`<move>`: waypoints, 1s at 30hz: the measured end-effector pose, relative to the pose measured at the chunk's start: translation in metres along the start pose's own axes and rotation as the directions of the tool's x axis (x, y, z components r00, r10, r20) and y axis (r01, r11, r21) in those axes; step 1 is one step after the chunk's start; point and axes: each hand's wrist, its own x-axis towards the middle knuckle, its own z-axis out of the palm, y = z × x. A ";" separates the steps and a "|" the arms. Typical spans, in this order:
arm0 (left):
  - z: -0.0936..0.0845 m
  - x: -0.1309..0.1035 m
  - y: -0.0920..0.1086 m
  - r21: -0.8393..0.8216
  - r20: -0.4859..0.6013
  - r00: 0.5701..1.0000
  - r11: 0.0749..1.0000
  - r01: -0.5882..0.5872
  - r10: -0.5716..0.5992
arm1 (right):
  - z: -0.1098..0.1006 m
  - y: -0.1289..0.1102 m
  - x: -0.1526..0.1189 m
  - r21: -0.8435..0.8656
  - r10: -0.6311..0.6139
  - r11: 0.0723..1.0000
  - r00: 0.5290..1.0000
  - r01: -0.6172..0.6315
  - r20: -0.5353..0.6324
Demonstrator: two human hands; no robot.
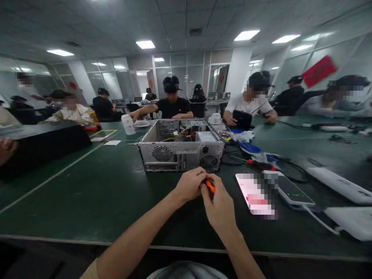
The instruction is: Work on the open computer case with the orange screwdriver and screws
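Note:
My right hand [220, 205] is closed round a small orange and black object [210, 186], which looks like a tool handle; most of it is hidden by the fingers. My left hand [190, 185] meets it from the left with its fingers pinched, and what lies between them is hidden. Just beyond both hands stands an opened metal computer case [181, 153], its rear panel with vents and fan grille facing me. Cables and a power supply [205, 136] show inside through the open top.
Right of my hands lie a lit phone [252, 193], a second phone [290, 190] on a cable, and a red and black screwdriver [263, 165]. White power banks or similar blocks [343, 186] lie farther right. Across the table [72, 209], a person's hand touches a white cylinder [128, 124].

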 end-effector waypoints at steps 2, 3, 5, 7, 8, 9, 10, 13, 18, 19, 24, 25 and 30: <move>0.002 0.001 0.002 -0.012 -0.046 0.999 1.000 -0.021 0.020 | -0.003 0.001 0.002 -0.060 0.061 0.996 0.998 -0.059 0.028; 0.003 0.001 0.002 -0.016 -0.066 0.998 1.000 -0.026 0.025 | -0.005 0.002 0.003 -0.091 0.091 0.992 0.995 -0.086 0.045; 0.003 0.001 0.004 -0.020 -0.105 0.994 0.999 -0.025 0.023 | -0.007 0.002 0.005 -0.164 0.151 0.977 0.985 -0.135 0.088; 0.002 0.001 0.006 -0.021 -0.119 0.993 1.000 -0.013 0.010 | -0.008 0.001 0.006 -0.234 0.212 0.956 0.968 -0.177 0.133; 0.002 0.001 0.006 -0.025 -0.108 0.994 1.000 -0.006 0.003 | -0.009 0.000 0.007 -0.259 0.234 0.947 0.961 -0.191 0.149; 0.002 0.001 0.006 -0.031 -0.084 0.996 1.000 0.001 -0.004 | -0.009 0.000 0.007 -0.276 0.249 0.940 0.955 -0.198 0.161; 0.002 0.000 0.006 -0.040 -0.056 0.998 0.999 0.014 -0.016 | -0.009 -0.001 0.008 -0.284 0.256 0.937 0.952 -0.201 0.167; 0.004 -0.001 0.004 -0.078 -0.002 0.995 0.992 0.103 -0.104 | -0.009 -0.003 0.008 -0.277 0.262 0.938 0.951 -0.210 0.166; 0.004 -0.001 0.003 -0.131 0.036 0.956 0.947 0.294 -0.292 | -0.012 -0.007 0.008 -0.282 0.313 0.924 0.934 -0.258 0.172; 0.003 -0.001 0.004 -0.130 0.065 0.949 0.940 0.314 -0.308 | -0.013 -0.009 0.008 -0.291 0.323 0.920 0.929 -0.264 0.179; 0.000 0.001 0.008 -0.067 0.179 0.904 0.912 0.404 -0.388 | -0.016 -0.012 0.007 -0.352 0.360 0.894 0.913 -0.279 0.190; 0.001 0.001 0.009 -0.053 0.197 0.897 0.909 0.413 -0.396 | -0.016 -0.012 0.007 -0.361 0.363 0.890 0.913 -0.280 0.186; 0.007 0.000 0.009 -0.017 0.278 0.899 0.934 0.357 -0.339 | -0.015 -0.011 0.008 -0.376 0.371 0.883 0.909 -0.281 0.193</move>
